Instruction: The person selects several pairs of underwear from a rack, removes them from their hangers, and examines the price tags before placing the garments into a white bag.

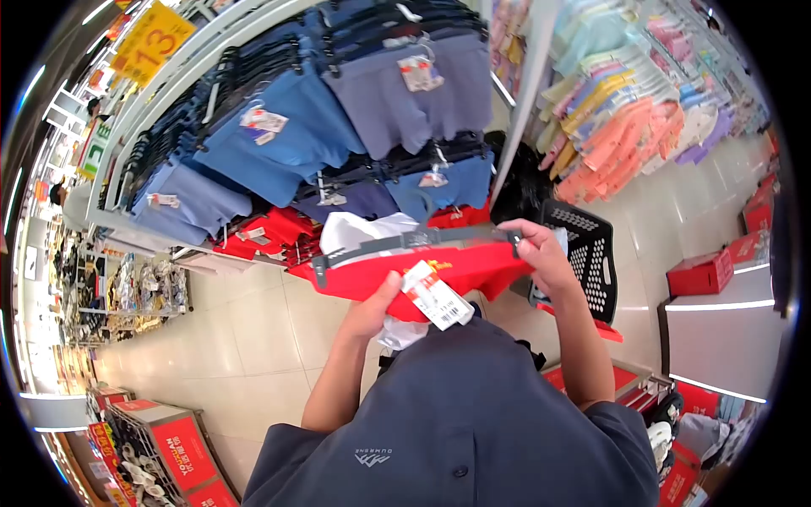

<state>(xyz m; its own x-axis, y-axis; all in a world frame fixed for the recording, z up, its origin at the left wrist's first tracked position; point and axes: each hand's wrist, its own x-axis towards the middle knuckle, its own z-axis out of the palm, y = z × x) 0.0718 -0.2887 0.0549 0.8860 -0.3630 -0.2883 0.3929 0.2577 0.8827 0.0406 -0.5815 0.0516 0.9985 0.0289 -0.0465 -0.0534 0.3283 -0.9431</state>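
Red boxer briefs with small yellow lettering hang from a dark grey clip hanger in front of my body. My right hand is closed around the hanger's right end, at the clip. On the left, my left hand pinches the red cloth beside a white and orange price tag. The tag lies over the front of the briefs, barcode toward me. Behind the hanger shows something white, perhaps a plastic bag; what it belongs to is hidden.
A rack holds blue and grey-violet boxer briefs straight ahead. Children's clothes hang at the right. A black shopping basket stands close to my right arm. Red display boxes sit lower left, with a yellow price sign upper left.
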